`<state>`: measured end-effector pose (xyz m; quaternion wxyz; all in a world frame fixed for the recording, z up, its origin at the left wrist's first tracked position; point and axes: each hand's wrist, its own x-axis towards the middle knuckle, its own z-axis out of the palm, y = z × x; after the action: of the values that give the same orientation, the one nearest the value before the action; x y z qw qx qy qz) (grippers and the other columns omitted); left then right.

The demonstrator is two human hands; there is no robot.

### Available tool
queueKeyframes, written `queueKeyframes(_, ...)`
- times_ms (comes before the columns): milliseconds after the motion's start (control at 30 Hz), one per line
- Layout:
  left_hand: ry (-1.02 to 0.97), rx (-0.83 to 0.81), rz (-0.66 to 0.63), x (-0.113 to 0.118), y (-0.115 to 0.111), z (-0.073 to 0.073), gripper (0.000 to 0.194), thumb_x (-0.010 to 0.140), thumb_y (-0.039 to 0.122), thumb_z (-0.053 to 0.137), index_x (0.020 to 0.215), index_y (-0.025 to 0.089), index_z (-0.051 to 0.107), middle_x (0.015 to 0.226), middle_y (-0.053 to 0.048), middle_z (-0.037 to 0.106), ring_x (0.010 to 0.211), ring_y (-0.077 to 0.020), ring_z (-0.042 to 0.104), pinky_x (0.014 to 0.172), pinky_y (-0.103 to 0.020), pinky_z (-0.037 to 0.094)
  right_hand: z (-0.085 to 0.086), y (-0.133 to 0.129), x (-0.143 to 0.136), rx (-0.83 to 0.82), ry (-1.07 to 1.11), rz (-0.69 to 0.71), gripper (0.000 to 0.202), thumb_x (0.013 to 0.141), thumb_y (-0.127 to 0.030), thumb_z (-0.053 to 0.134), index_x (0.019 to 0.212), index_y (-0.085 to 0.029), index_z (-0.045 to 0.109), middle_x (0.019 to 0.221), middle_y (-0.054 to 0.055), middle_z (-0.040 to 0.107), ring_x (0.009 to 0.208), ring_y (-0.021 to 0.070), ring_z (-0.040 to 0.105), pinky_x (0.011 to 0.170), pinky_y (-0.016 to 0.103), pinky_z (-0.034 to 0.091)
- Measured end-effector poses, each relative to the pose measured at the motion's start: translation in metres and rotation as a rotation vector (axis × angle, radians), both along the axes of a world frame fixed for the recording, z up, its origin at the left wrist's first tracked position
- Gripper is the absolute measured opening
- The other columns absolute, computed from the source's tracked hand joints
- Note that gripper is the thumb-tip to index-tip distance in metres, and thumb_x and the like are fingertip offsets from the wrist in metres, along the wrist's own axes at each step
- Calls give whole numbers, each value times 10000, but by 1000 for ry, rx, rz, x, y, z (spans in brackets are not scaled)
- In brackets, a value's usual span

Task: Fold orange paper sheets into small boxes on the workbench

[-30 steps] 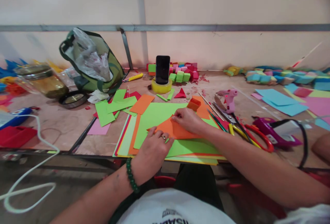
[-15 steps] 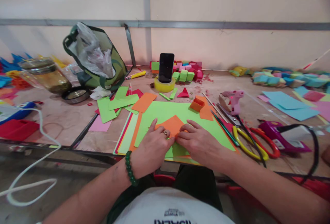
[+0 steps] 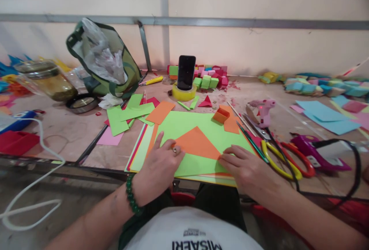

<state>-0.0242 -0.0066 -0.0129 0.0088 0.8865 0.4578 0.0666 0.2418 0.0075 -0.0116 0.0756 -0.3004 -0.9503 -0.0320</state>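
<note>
An orange paper folded into a triangle (image 3: 196, 143) lies flat on a light green sheet (image 3: 187, 125) atop a stack of coloured paper. My left hand (image 3: 160, 169), with a ring and a green bead bracelet, presses the triangle's left corner with fingers spread. My right hand (image 3: 245, 167) rests palm down at the triangle's right corner, fingertips touching its edge. Neither hand grips anything.
A small orange paper box (image 3: 220, 116) sits beyond the sheet. To the right lie scissors (image 3: 284, 158), a pink glue gun (image 3: 262, 111) and a purple tool (image 3: 314, 152). A phone (image 3: 186, 72) stands on a tape roll. A green bag (image 3: 102, 63) and a jar (image 3: 47, 81) stand left.
The orange paper now lies flat as a wider triangle. My right hand has slid right along its lower edge to the right corner, while my left hand stays on the left corner.
</note>
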Motion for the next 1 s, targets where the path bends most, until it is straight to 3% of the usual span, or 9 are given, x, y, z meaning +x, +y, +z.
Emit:
queueKeyframes(300, -26, 54, 192, -35, -9, -7, 333, 843, 46, 414, 1047, 184, 638, 986, -47, 679, 1009, -245, 551, 1078, -551, 218, -14, -6, 10, 88, 121, -52, 306, 866, -2, 406, 942, -123, 676, 897, 87, 678, 909, 212, 559, 778, 328, 519)
queueKeyframes(500, -33, 6, 190, -34, -11, 1, 331, 837, 84, 420, 1067, 166, 642, 980, -59, 660, 1013, -250, 544, 1088, -549, 193, -14, -8, 11, 89, 169, -86, 327, 841, 5, 410, 929, -128, 696, 872, 74, 690, 823, 191, 574, 720, 304, 541)
queueKeyframes(633, -64, -47, 187, -33, -11, 7, 242, 869, 221, 468, 1012, 176, 658, 936, -58, 649, 958, -253, 555, 1041, -547, 258, -16, -14, 20, 137, 220, -117, 346, 835, -5, 387, 912, -126, 702, 857, 83, 697, 787, 183, 586, 681, 288, 544)
queueKeyframes(1000, -61, -83, 219, -38, -13, 0, 315, 857, 329, 593, 1151, 223, 638, 1128, -80, 667, 1081, -272, 568, 1033, -508, 320, -23, -22, 21, 133, 376, -200, 341, 843, -9, 376, 917, -149, 678, 835, 84, 679, 760, 181, 590, 652, 279, 542)
